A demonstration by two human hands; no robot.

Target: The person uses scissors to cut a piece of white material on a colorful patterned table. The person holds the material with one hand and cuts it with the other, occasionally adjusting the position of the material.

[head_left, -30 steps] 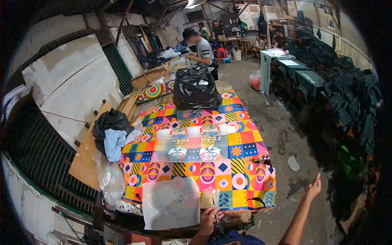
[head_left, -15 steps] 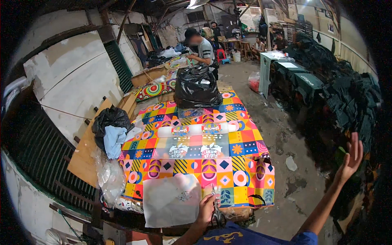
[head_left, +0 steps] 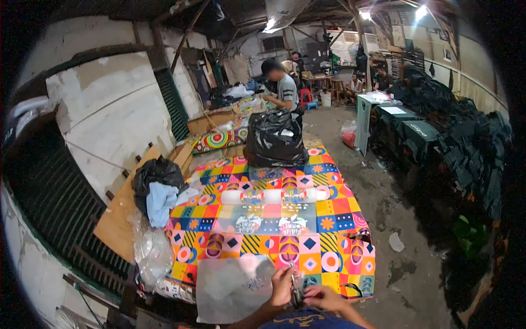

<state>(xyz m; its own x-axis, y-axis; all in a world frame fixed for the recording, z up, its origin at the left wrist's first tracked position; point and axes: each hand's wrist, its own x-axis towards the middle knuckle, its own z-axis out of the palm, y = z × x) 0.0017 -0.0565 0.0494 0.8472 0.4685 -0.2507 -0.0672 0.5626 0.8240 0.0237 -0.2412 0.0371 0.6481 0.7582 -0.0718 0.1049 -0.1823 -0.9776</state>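
Note:
Low at the table's front edge, my left hand (head_left: 282, 288) is closed around a pair of scissors (head_left: 297, 295), blades pointing up and away. My right hand (head_left: 324, 299) is beside it, fingers bent in on the scissors' dark handles; its exact grip is partly blurred. Left of my hands lies a translucent whitish sheet (head_left: 227, 288) with a small printed mark at its right side. Farther up the table rests a roll of printed film (head_left: 271, 196), a printed stretch of it (head_left: 266, 219) unrolled toward me.
A brightly patterned cloth (head_left: 329, 241) covers the table. On it stands a full black plastic bag (head_left: 276, 140). At the left are another black bag (head_left: 156, 178), light blue cloth (head_left: 160, 204) and clear plastic (head_left: 153, 252). A person (head_left: 286, 88) stands beyond; dark garments (head_left: 466, 142) are piled right.
My right hand has come in from far out at the right, where it was raised and spread, to the scissors. The left hand keeps hold of them. The view has shifted slightly.

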